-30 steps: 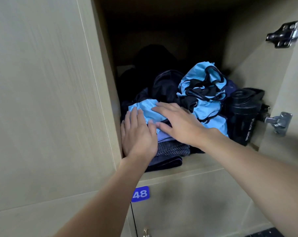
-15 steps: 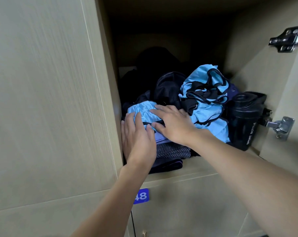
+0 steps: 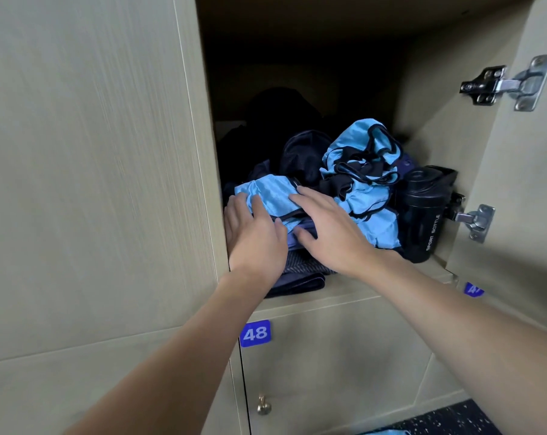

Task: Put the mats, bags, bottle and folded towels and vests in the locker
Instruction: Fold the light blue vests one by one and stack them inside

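Note:
Both my hands reach into the open locker (image 3: 353, 285). My left hand (image 3: 254, 237) lies flat with straight fingers on a folded blue vest (image 3: 270, 193) topping a stack of folded dark towels (image 3: 300, 274) at the locker's front left. My right hand (image 3: 328, 230) rests on the same stack, fingers spread. A bunched blue vest with black trim (image 3: 363, 171) sits to the right of the stack. A black sport bottle (image 3: 422, 215) stands upright at the right wall. Dark bags (image 3: 300, 152) fill the shadowed back.
The locker door (image 3: 517, 183) hangs open on the right, carried by two metal hinges (image 3: 510, 84). Below is a closed locker marked 48 (image 3: 255, 333) with a small brass knob (image 3: 263, 406). A closed panel (image 3: 93, 152) covers the left. Dark speckled floor (image 3: 447, 419) shows at the bottom right.
Both hands stay on the stack with hardly any shift. The view has tilted down a little, showing more of the lower locker and floor.

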`<state>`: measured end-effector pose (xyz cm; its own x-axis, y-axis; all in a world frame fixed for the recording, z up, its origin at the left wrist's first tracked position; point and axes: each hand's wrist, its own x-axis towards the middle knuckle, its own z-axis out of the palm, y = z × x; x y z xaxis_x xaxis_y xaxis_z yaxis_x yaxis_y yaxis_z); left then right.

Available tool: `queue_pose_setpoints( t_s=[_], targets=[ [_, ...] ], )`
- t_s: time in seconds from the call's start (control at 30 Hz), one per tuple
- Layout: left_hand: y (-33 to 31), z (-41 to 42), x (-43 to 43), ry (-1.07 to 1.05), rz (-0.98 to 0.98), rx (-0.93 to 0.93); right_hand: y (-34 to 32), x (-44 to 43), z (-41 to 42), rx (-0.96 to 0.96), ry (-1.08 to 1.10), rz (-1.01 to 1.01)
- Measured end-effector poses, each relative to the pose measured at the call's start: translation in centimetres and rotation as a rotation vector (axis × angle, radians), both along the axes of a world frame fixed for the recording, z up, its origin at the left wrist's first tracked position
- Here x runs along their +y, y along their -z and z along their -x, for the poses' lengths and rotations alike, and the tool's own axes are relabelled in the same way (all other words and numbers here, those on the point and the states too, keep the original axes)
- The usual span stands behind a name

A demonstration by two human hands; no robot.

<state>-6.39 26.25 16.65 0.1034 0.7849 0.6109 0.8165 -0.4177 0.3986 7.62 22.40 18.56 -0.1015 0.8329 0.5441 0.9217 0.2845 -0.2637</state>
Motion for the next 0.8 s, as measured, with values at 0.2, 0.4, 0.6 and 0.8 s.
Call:
queue_pose_setpoints(
  t_s=[0.2,0.4,0.6,0.8],
  targets=[
    [-0.2,0.3,-0.8,0.015,-0.021,0.024,-0.2,-1.3,-0.1,0.015,-0.012,0.024],
    [-0.8,0.6,-1.7,0.049,-0.078,0.049,-0.4,-2.1,0.1,0.02,-0.018,0.018],
    [-0.6,1.4,-5.0,0.187,-0.287,-0.003,1.6,-5.1,-0.4,0.081,0.038,0.013],
    [4.7,0.8,-8.9,0.565,-0.242,-0.026,7.6,-10.8,-1.7,0.174,0.227,0.152]
  ],
)
